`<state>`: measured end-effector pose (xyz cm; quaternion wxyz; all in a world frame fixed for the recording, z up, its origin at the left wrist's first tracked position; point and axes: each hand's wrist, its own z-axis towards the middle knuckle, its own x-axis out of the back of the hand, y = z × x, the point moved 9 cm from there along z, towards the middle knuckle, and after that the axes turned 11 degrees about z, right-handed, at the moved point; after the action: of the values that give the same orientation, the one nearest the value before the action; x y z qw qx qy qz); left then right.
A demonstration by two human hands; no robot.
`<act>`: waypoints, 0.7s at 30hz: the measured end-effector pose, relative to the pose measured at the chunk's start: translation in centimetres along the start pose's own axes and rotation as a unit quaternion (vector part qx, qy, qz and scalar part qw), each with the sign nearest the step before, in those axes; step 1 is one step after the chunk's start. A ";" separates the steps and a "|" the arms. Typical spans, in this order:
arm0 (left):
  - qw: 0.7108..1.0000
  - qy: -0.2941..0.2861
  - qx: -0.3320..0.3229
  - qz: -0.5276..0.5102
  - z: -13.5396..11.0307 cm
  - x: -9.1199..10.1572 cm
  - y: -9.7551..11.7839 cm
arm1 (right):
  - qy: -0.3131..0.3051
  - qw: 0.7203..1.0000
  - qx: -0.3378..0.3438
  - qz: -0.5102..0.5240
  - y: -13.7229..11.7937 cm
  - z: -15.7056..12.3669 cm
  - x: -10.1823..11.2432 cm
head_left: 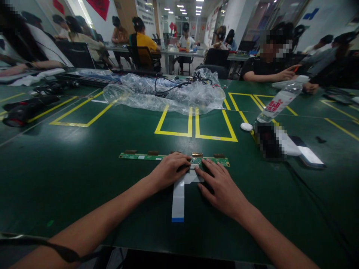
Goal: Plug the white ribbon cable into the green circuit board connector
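Observation:
A long, narrow green circuit board (146, 157) lies across the green table, with several brownish tabs along its far edge. A white flat ribbon cable (178, 200) with a blue end runs from the board's middle, folded sideways and then toward me. My left hand (171, 170) has its fingers bent together over the board, left of the connector, the thumb at the near edge; its fingertips are partly hidden. My right hand (221, 185) lies with fingers apart, upper fingertips on the board, index finger at the connector (194, 166), thumb low beside the cable's fold.
Clear plastic wrap (168, 93) with black cables (179, 86) lies beyond the board. At right are a water bottle (283, 99), a white oval object (246, 127) and a phone (311, 156). A black device (30, 108) lies left. People sit at tables beyond.

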<state>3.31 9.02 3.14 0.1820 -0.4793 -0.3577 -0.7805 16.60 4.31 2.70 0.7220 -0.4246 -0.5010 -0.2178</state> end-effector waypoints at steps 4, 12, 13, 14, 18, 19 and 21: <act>0.999 -0.001 0.012 0.030 0.3 0.1 0.3 | 0.005 1.000 0.000 0.008 0.1 0.0 0.1; 0.998 -0.009 0.007 0.063 0.6 0.4 0.8 | 0.017 1.000 -0.002 0.007 0.1 0.2 0.2; 0.998 -0.010 0.009 0.066 0.6 0.4 0.8 | 0.017 1.000 -0.002 0.003 0.1 0.2 0.2; 0.998 -0.009 0.010 0.068 0.6 0.3 0.8 | 0.015 1.000 -0.001 0.000 0.0 0.3 0.2; 0.996 0.001 0.011 0.090 0.5 0.0 0.7 | 0.011 1.000 0.006 -0.008 -0.1 0.5 0.3; 0.995 0.005 0.007 0.099 0.4 -0.1 0.8 | 0.011 1.000 0.008 -0.011 -0.1 0.5 0.4; 0.992 0.008 -0.006 0.123 0.3 -0.2 1.2 | 0.010 1.000 0.013 -0.013 -0.1 0.5 0.5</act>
<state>4.33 8.45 3.49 0.2760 -0.5148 -0.2899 -0.7581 16.48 4.72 3.24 0.7293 -0.4064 -0.5024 -0.2250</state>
